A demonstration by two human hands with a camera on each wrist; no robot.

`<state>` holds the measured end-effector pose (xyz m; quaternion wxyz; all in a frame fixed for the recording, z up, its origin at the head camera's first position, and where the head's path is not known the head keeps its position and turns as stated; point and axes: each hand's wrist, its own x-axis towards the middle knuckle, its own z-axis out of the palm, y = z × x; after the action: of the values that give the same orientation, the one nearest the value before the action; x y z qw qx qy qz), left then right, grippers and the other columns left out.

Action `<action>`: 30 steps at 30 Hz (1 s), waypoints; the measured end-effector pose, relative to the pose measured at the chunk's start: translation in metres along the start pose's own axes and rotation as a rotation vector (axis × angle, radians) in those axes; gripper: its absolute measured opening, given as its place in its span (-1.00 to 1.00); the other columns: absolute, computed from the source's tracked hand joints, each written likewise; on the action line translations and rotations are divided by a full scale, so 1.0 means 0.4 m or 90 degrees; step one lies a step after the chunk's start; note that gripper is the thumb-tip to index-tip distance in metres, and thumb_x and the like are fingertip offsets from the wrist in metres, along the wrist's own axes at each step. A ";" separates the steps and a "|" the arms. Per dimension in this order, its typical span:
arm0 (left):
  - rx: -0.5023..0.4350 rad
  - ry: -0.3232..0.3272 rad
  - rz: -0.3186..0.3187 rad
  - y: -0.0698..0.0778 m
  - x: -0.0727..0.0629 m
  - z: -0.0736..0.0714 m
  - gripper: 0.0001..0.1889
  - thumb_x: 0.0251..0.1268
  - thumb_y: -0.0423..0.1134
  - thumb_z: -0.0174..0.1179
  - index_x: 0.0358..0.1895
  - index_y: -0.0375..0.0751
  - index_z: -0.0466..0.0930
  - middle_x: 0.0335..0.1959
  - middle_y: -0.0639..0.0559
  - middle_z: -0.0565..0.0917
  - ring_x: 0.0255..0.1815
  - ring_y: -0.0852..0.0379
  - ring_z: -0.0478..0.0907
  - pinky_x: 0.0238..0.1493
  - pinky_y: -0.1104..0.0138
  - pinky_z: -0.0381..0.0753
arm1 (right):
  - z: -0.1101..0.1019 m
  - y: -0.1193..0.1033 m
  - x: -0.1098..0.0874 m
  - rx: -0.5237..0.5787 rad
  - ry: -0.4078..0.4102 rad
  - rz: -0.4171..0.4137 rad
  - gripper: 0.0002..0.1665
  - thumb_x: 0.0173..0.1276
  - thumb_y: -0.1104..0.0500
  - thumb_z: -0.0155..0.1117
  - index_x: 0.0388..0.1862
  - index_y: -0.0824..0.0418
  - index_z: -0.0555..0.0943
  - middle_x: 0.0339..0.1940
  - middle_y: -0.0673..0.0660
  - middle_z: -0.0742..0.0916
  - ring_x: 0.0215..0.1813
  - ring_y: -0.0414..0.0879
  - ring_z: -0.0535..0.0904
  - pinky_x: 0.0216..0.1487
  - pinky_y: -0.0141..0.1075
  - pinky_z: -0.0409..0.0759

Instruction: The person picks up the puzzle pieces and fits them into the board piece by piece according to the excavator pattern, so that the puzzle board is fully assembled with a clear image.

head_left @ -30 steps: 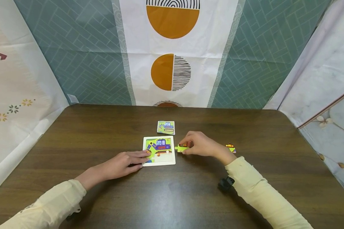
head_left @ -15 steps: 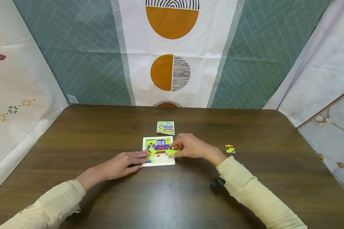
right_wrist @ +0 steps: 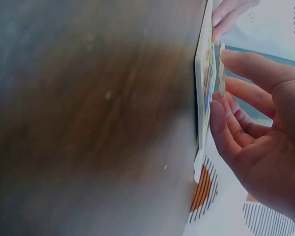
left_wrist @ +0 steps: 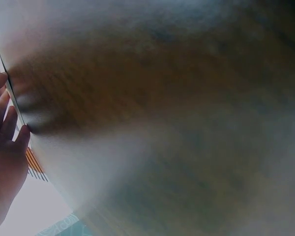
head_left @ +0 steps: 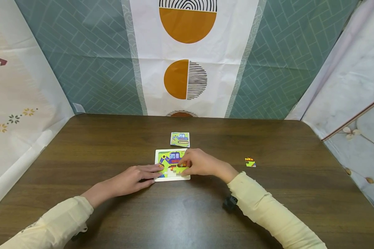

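Note:
A white-rimmed puzzle tray [head_left: 174,179] with an excavator picture lies flat on the table. My left hand [head_left: 132,178] rests on its left edge with the fingers extended; the left wrist view catches those fingertips along the tray's side. Over the tray's right part, my right hand [head_left: 204,163] pinches a puzzle piece [right_wrist: 222,82] between thumb and fingers. In the right wrist view this piece is seen edge-on, slightly apart from the tray surface. White base shows in the tray's lower middle. Part of the tray's right side is hidden by the right hand.
Behind the tray lies a small picture card [head_left: 179,139] showing an excavator. One loose puzzle piece [head_left: 250,161] sits on the wooden table [head_left: 112,141] to the right. A patterned cloth [head_left: 187,52] hangs behind the table's far edge.
My right hand has moved left with the puzzle piece, from beside the tray's right edge to over its right part. My left hand stays where it was.

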<state>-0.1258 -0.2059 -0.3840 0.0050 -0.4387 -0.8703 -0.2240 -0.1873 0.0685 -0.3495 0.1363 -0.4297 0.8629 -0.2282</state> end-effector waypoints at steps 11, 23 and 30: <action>0.005 0.015 0.025 -0.002 0.001 0.000 -0.64 0.29 -0.41 0.23 0.15 -0.33 0.60 0.24 -0.20 0.52 0.24 -0.11 0.46 0.09 0.05 0.53 | 0.012 -0.025 0.022 -0.009 -0.006 -0.049 -0.69 0.18 0.19 0.47 -0.11 0.29 0.73 -0.35 0.03 0.61 -0.34 -0.19 0.50 -0.29 -0.45 0.48; 0.001 0.015 0.027 -0.004 0.003 0.001 -0.64 0.27 -0.42 0.24 0.14 -0.35 0.60 0.23 -0.22 0.52 0.24 -0.12 0.47 0.08 0.05 0.54 | 0.026 -0.037 0.036 -0.038 -0.013 -0.087 -0.68 0.17 0.21 0.47 -0.09 0.30 0.72 -0.39 0.04 0.61 -0.35 -0.21 0.48 -0.32 -0.49 0.44; 0.001 0.016 0.025 -0.003 0.002 0.002 -0.65 0.28 -0.42 0.23 0.14 -0.34 0.60 0.24 -0.21 0.52 0.24 -0.12 0.47 0.08 0.05 0.53 | 0.035 -0.039 0.042 -0.044 -0.032 -0.074 -0.67 0.19 0.20 0.46 -0.08 0.29 0.71 -0.40 0.04 0.60 -0.35 -0.19 0.45 -0.34 -0.46 0.42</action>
<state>-0.1269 -0.2057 -0.3848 0.0205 -0.4529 -0.8615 -0.2287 -0.1806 0.0430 -0.3541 0.1291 -0.4891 0.8403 -0.1949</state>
